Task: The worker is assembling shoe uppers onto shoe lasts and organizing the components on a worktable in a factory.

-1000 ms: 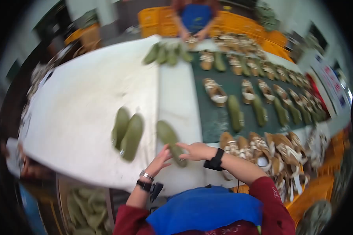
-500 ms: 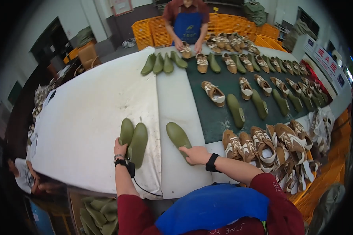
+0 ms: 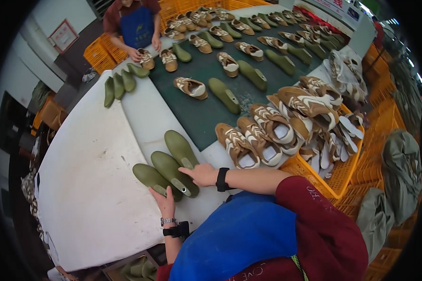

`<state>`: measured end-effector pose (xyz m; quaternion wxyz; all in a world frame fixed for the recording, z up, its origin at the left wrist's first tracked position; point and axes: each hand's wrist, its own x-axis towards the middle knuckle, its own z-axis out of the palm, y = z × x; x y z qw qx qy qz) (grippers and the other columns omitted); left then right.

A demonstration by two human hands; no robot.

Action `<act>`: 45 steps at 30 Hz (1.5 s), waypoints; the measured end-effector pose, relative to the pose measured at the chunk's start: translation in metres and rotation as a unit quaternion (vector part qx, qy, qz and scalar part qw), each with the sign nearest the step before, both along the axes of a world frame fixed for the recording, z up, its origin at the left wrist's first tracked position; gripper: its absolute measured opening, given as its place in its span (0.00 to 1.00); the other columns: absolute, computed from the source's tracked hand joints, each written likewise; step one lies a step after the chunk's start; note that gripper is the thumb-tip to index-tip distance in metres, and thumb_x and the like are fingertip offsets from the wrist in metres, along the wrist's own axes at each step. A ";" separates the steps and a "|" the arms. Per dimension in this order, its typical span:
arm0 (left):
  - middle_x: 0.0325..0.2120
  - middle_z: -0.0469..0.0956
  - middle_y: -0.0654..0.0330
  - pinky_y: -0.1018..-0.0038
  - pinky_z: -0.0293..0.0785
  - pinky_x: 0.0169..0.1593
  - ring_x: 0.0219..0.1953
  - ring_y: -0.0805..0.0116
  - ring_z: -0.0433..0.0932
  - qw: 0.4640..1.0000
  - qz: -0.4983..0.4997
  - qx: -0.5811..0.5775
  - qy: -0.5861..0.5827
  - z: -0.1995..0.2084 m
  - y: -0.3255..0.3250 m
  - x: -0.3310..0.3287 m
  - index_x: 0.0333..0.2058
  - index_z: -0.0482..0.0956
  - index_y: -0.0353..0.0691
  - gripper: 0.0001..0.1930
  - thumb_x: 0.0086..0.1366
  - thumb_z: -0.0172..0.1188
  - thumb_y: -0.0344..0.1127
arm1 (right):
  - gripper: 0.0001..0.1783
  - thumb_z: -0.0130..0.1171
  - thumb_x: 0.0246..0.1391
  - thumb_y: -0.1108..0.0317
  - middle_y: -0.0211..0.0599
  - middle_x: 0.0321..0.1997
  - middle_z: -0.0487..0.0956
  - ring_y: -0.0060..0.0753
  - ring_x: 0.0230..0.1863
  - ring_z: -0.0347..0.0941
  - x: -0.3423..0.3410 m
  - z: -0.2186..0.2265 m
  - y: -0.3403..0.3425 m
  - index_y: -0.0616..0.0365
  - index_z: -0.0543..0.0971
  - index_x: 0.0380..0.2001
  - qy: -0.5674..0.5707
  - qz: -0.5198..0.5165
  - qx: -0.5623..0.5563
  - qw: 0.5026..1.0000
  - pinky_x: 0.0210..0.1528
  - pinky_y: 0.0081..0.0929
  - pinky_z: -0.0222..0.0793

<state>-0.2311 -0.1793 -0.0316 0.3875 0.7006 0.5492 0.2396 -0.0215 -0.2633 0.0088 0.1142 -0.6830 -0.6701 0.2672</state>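
Note:
Three green shoe lasts lie side by side in front of me, toes pointing away: a left one (image 3: 149,175), a middle one (image 3: 166,165) and a right one (image 3: 179,146). My left hand (image 3: 165,202) is closed round the heel end of the left last, its thumb beside the middle last's heel. At the heel of the right last, my right hand (image 3: 202,175) grips with its index finger stretched across the top. Some of its fingers are hidden. The middle last has a round hole in its heel and lies between both hands.
Brown-and-white sneakers (image 3: 239,145) are heaped on an orange crate (image 3: 330,185) at right. More sneakers and lasts stand in rows on a green mat (image 3: 183,112). Across the white table (image 3: 89,187), a co-worker (image 3: 138,28) handles a sneaker beside several lasts (image 3: 119,84).
My view has turned to the right. The right-hand last, earlier apart from the other two, now lies against them. Both hands have come closer together.

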 end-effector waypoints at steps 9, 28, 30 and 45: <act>0.54 0.62 0.44 0.49 0.46 0.61 0.58 0.46 0.57 0.919 -0.125 0.341 0.154 0.039 -0.028 0.057 0.53 0.66 0.40 0.28 0.56 0.58 0.46 | 0.38 0.49 0.49 0.68 0.51 0.36 0.76 0.49 0.34 0.75 0.002 -0.007 -0.030 0.37 0.52 0.63 0.000 0.003 0.021 1.000 0.35 0.39 0.71; 0.46 0.73 0.55 0.45 0.46 0.60 0.48 0.60 0.71 0.900 -0.088 0.368 0.217 0.023 -0.029 0.066 0.43 0.74 0.43 0.19 0.55 0.55 0.46 | 0.22 0.56 0.48 0.61 0.50 0.31 0.77 0.53 0.32 0.75 -0.001 0.001 -0.027 0.48 0.64 0.47 -0.019 -0.022 0.041 0.999 0.34 0.45 0.71; 0.46 0.73 0.55 0.45 0.47 0.59 0.48 0.61 0.72 0.907 -0.069 0.360 0.209 0.025 -0.032 0.061 0.42 0.75 0.43 0.18 0.55 0.55 0.46 | 0.22 0.58 0.47 0.57 0.49 0.26 0.77 0.54 0.30 0.75 -0.005 -0.004 -0.017 0.52 0.63 0.42 -0.046 0.017 0.061 0.997 0.30 0.46 0.70; 0.50 0.68 0.44 0.43 0.43 0.60 0.60 0.45 0.55 0.939 0.055 0.294 0.172 0.024 -0.037 0.055 0.45 0.75 0.43 0.30 0.51 0.51 0.60 | 0.33 0.52 0.50 0.55 0.60 0.42 0.75 0.60 0.44 0.73 0.006 0.004 0.068 0.56 0.59 0.57 -0.175 0.033 -0.003 0.984 0.45 0.46 0.68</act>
